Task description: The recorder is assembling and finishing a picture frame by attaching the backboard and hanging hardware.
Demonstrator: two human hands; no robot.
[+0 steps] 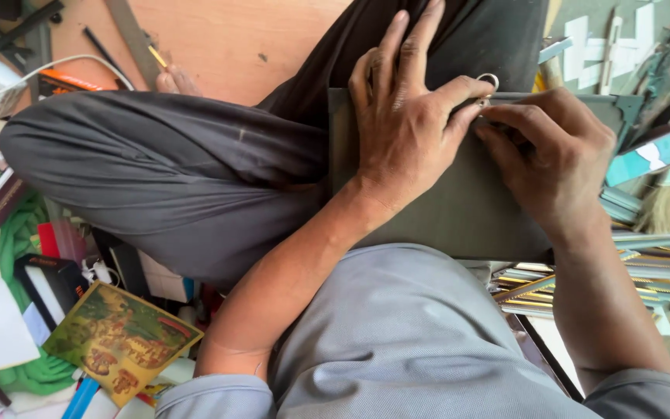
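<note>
Seated person, head view looking down onto the lap. A flat grey-green board (pixel 443 202) lies across the lap, resting on the dark trouser leg (pixel 164 167) and against the grey shirt (pixel 397 341).

Left hand (pixel 409 116): spread flat on the board, palm down, fingers extended over its far edge; thumb pressed beside a small metal ring hanger (pixel 488 80) at the board's top edge. Not closed around anything.

Right hand (pixel 556 151): fingers curled, tips pinched together at the board's top edge just below the ring hanger, touching the left thumb. What it pinches is hidden; cannot tell.

Surroundings: colourful printed picture (pixel 122 337) lies lower left, next to a green cloth (pixel 21 240). A stack of frame mouldings (pixel 583 283) sits to the right of the board. White cable (pixel 71 64) runs over the wooden floor (pixel 226 39) upper left.
</note>
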